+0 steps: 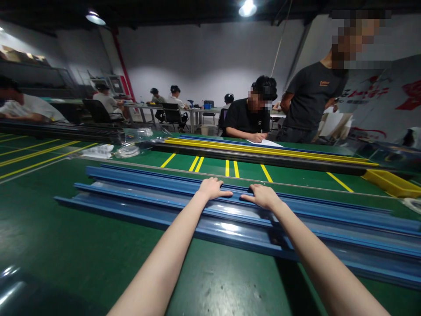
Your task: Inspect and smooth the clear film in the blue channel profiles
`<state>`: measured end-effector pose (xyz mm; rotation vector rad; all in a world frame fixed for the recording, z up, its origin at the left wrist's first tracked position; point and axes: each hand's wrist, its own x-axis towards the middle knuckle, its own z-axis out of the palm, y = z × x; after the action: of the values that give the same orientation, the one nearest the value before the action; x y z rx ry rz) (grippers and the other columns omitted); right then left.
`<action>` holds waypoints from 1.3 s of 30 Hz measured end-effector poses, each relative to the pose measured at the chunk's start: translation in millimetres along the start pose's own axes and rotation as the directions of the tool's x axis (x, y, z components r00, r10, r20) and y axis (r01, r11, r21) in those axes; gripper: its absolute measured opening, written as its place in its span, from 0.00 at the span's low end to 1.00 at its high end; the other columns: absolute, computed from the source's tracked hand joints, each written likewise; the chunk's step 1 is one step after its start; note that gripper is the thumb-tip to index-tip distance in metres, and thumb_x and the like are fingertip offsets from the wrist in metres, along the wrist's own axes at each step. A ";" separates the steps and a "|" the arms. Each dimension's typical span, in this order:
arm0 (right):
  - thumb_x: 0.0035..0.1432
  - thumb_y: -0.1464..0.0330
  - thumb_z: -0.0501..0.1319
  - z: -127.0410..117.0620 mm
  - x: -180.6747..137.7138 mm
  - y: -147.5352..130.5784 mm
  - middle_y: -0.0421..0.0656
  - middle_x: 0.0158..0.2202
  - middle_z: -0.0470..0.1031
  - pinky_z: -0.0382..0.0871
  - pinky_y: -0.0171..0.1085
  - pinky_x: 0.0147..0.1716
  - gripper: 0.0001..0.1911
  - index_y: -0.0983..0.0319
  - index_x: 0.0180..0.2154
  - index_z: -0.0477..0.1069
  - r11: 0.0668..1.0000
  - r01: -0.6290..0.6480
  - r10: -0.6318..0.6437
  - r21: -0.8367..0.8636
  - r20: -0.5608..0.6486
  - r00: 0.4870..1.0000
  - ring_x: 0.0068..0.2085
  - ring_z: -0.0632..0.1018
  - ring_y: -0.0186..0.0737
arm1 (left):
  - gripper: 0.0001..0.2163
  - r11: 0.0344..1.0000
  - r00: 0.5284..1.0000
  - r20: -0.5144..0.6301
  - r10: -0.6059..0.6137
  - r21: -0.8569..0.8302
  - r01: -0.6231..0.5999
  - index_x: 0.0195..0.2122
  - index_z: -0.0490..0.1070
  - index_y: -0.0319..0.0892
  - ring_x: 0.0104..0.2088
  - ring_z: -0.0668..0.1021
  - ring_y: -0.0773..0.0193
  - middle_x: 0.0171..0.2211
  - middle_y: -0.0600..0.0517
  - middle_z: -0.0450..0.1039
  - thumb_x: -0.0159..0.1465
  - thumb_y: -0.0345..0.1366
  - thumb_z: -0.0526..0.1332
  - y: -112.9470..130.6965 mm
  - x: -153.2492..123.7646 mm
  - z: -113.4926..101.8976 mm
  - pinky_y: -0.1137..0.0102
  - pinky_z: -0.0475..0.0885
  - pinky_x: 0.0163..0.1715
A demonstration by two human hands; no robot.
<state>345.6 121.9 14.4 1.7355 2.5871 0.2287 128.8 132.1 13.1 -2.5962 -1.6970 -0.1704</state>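
Observation:
Several long blue rails [138, 188] lie side by side across the green table [66, 245] in front of me. My left hand [212, 188] rests on the far blue rail, fingers curled over its far edge and thumb pointing right. My right hand [261, 195] sits just to its right on the same rail, fingers hooked over the edge, thumb pointing left. Both hands press on the rail a short gap apart.
Beyond lie a black rail [263, 159] and yellow rails [250, 148], plus clear plastic bags [126, 150] at the left. A yellow bin [391, 182] sits far right. Across the table a seated person [251, 116] writes on paper [265, 142]; another stands beside. More people sit behind.

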 end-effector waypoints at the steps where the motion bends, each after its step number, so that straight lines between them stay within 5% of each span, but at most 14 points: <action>1: 0.50 0.43 0.39 0.6 -2.1 -1.0 0.51 0.37 0.73 0.63 0.38 0.32 0.35 0.63 0.36 0.67 1.000 -0.002 0.002 -0.009 -0.018 1.000 0.37 0.73 0.45 | 0.35 1.000 1.000 -0.029 0.002 0.001 -0.002 0.44 0.68 0.43 0.42 0.71 0.52 0.40 0.43 0.70 0.52 0.64 0.40 0.4 -2.3 2.2 0.63 0.66 0.38; 8: 0.51 0.45 0.41 -2.0 -20.3 -6.5 0.53 0.36 0.70 0.58 0.40 0.39 0.33 0.66 0.39 0.65 0.990 0.005 -0.047 -0.141 -0.299 0.953 0.39 0.70 0.46 | 0.35 0.995 0.953 -0.300 0.032 0.104 -0.001 0.50 0.62 0.42 0.46 0.67 0.52 0.42 0.42 0.67 0.51 0.64 0.44 5.0 -20.8 6.7 0.55 0.53 0.50; 15: 0.53 0.47 0.42 -30.8 -39.1 -12.8 0.53 0.35 0.69 0.55 0.40 0.38 0.32 0.68 0.40 0.65 0.971 -0.005 -0.104 -0.239 -0.442 0.891 0.37 0.67 0.48 | 0.35 0.977 0.889 -0.434 0.144 0.207 -0.057 0.51 0.61 0.39 0.44 0.67 0.52 0.41 0.41 0.66 0.52 0.62 0.46 5.3 -37.8 -16.2 0.55 0.50 0.51; 28: 0.52 0.46 0.42 -67.7 -102.3 -35.7 0.54 0.36 0.69 0.54 0.40 0.37 0.35 0.69 0.43 0.65 0.972 0.000 -0.141 -0.236 -0.582 0.801 0.37 0.67 0.48 | 0.36 0.909 0.815 -0.453 0.362 0.365 -0.201 0.49 0.62 0.34 0.38 0.69 0.52 0.37 0.40 0.67 0.54 0.61 0.42 16.0 -92.8 -65.6 0.64 0.62 0.35; 39: 0.49 0.44 0.45 -55.6 -153.5 -82.8 0.49 0.30 0.71 0.57 0.37 0.36 0.34 0.67 0.39 0.67 0.987 0.071 -0.145 -0.146 -0.597 0.789 0.34 0.68 0.44 | 0.36 0.913 0.805 -0.471 0.360 0.357 -0.199 0.48 0.64 0.34 0.35 0.71 0.55 0.34 0.40 0.69 0.54 0.62 0.42 17.8 -164.0 -44.2 0.64 0.64 0.34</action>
<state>322.9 -56.6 48.2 1.6658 2.9853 1.0809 76.7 -28.5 39.3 -2.2542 -1.0411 -0.5262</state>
